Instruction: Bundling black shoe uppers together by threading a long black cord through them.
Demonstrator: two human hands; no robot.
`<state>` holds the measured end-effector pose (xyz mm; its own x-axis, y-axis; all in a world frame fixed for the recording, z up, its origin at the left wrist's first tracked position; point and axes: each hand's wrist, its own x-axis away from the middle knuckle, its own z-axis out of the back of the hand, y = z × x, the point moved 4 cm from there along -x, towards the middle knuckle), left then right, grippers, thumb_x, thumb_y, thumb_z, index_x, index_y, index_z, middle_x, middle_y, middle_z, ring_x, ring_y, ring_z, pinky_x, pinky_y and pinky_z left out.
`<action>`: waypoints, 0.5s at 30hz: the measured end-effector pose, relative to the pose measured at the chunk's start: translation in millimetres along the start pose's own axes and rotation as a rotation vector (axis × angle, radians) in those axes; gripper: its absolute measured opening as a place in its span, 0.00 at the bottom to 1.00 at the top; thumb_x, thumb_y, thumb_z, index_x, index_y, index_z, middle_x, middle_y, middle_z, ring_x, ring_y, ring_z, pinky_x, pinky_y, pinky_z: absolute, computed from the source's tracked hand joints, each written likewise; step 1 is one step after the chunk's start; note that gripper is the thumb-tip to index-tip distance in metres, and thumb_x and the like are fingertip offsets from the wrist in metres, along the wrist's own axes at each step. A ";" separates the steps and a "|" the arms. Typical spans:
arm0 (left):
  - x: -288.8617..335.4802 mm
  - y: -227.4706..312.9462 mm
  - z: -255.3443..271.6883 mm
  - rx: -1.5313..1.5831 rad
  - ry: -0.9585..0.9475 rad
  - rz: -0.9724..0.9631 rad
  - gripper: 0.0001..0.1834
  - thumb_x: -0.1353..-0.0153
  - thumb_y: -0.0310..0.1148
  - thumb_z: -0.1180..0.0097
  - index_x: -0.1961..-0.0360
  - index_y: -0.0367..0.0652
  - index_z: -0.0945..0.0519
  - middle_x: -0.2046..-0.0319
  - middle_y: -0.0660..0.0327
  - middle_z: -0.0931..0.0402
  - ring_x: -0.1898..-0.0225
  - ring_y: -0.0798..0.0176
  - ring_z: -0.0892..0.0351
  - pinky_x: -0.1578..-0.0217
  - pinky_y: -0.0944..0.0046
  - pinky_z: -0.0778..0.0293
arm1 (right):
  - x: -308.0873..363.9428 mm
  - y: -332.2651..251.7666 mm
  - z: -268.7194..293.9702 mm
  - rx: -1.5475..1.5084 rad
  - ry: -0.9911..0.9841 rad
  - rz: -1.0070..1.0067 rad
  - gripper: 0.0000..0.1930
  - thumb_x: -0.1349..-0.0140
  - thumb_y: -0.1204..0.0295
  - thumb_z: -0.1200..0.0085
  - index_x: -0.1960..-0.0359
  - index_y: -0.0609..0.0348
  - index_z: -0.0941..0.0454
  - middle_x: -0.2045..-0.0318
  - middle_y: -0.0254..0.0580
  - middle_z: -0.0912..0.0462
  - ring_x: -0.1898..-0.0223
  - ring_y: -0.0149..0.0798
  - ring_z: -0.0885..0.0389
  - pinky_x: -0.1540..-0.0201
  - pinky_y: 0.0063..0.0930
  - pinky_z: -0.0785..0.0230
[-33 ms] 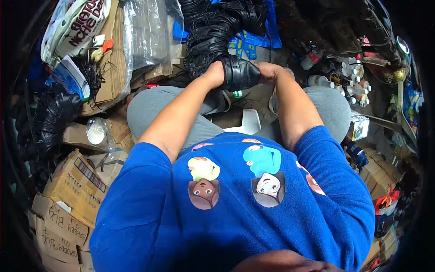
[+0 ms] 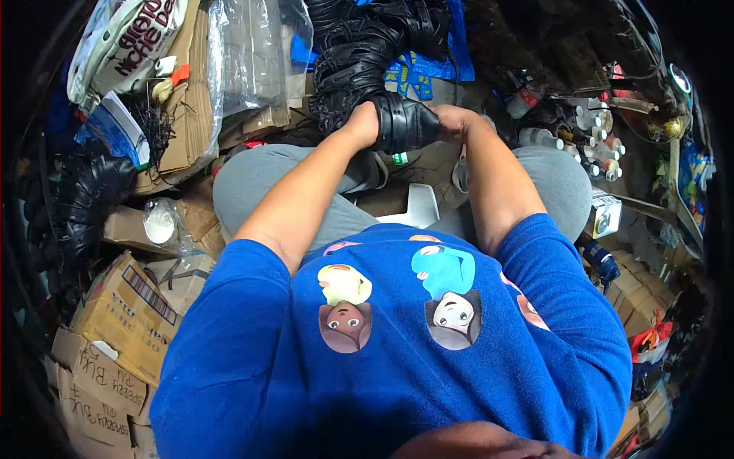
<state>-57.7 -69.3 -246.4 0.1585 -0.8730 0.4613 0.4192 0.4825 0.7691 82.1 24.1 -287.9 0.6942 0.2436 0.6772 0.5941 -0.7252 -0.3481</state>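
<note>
Shoe upper [image 2: 407,126], black, held, left hand [image 2: 365,124] and right hand [image 2: 453,120] partly hidden

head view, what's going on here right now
A person in a blue top is holding a black strapped piece between two bare hands: the left hand at its left end, the right hand at its right. The fingers are mostly hidden. Just beyond, similar black pieces lie heaped together. Cardboard boxes are off to the left, and a group of bottles is on the right.
</note>
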 end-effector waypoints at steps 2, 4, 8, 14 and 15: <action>0.3 -2.9 -4.6 0.070 0.073 -0.065 0.15 0.56 0.34 0.42 0.65 0.39 0.22 0.67 0.52 0.22 0.68 0.61 0.24 0.64 0.63 0.30 | 5.7 -4.6 -8.7 0.053 0.030 0.046 0.12 0.47 0.73 0.49 0.60 0.59 0.26 0.63 0.37 0.21 0.63 0.32 0.24 0.57 0.29 0.32; -3.2 5.6 -7.4 -0.012 0.195 -0.116 0.14 0.56 0.34 0.42 0.65 0.41 0.22 0.67 0.51 0.23 0.66 0.56 0.23 0.64 0.63 0.30 | 10.2 -10.8 -6.7 0.106 0.069 0.095 0.11 0.47 0.73 0.49 0.60 0.58 0.26 0.64 0.37 0.21 0.64 0.32 0.23 0.59 0.29 0.31; -17.1 29.7 -9.7 -0.073 0.216 -0.092 0.15 0.56 0.38 0.43 0.66 0.44 0.22 0.66 0.49 0.24 0.62 0.50 0.24 0.63 0.60 0.30 | 11.1 -10.7 33.0 0.075 0.475 0.072 0.13 0.48 0.71 0.48 0.61 0.60 0.26 0.69 0.37 0.20 0.70 0.33 0.23 0.64 0.29 0.31; -38.3 2.2 -13.6 -0.064 0.296 0.173 0.13 0.58 0.28 0.52 0.71 0.32 0.23 0.66 0.40 0.27 0.60 0.43 0.27 0.57 0.54 0.31 | 57.0 -57.9 -11.0 0.840 0.975 0.561 0.30 0.55 0.62 0.40 0.50 0.62 0.33 0.54 0.53 0.30 0.53 0.45 0.31 0.52 0.35 0.37; -41.5 8.3 -13.2 -0.025 0.282 0.197 0.13 0.58 0.29 0.52 0.71 0.33 0.22 0.66 0.41 0.26 0.60 0.43 0.27 0.57 0.54 0.31 | 56.2 -56.4 -34.9 1.230 0.824 0.562 0.37 0.58 0.59 0.38 0.45 0.61 0.37 0.46 0.60 0.37 0.45 0.50 0.37 0.46 0.38 0.41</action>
<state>-49.0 -30.0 -265.0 0.4780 -0.7500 0.4572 0.3771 0.6453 0.6644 73.5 56.2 -207.7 0.7713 -0.5635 0.2958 0.5848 0.4442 -0.6788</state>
